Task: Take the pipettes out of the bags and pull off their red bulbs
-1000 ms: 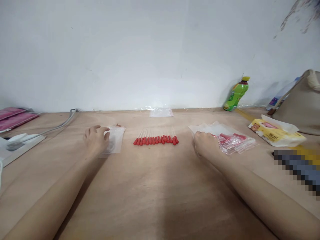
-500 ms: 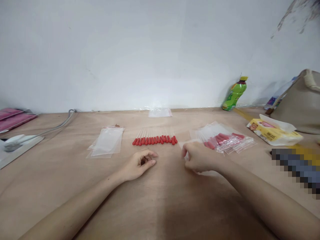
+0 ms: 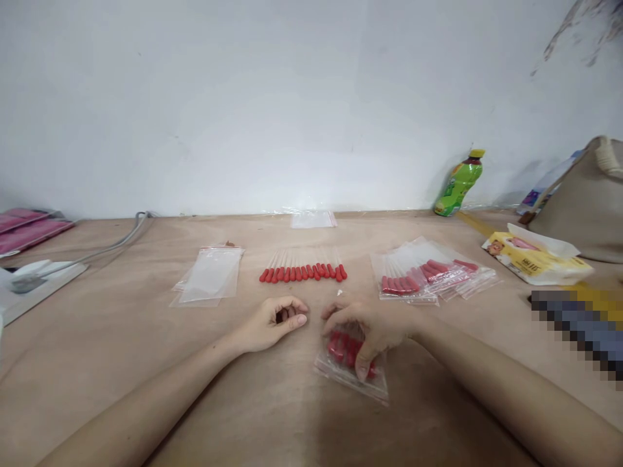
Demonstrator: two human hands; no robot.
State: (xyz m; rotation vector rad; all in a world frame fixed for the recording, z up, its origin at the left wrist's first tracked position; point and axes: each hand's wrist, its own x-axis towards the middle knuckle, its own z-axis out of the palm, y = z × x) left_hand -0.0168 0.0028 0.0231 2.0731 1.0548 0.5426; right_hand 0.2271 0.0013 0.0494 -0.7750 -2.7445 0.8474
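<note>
My right hand (image 3: 372, 324) is over a clear zip bag (image 3: 353, 383) of droppers with red bulbs, its thumb and fingers gripping the bag. Part of the bag is hidden under the hand, which is slightly blurred. My left hand (image 3: 272, 321) rests on the table, loosely curled, thumb and fingers apart, with nothing in it. Beyond both hands lies a row of droppers (image 3: 302, 272) with red bulbs toward me and thin clear stems pointing away. To the right, several filled zip bags (image 3: 402, 285) overlap in a pile. Flat zip bags (image 3: 209, 275) are stacked at the left.
Another flat zip bag (image 3: 312, 220) lies by the wall. At the back right stand a green bottle (image 3: 459, 185) and a beige bag (image 3: 581, 201), with a yellow tissue pack (image 3: 535, 258) before them. A cable (image 3: 111, 246) and pink packages (image 3: 34, 233) are at the left.
My right hand has moved toward me and slightly left, and the filled bag now shows beneath it. More of the pile at the right is uncovered. My left hand has barely moved.
</note>
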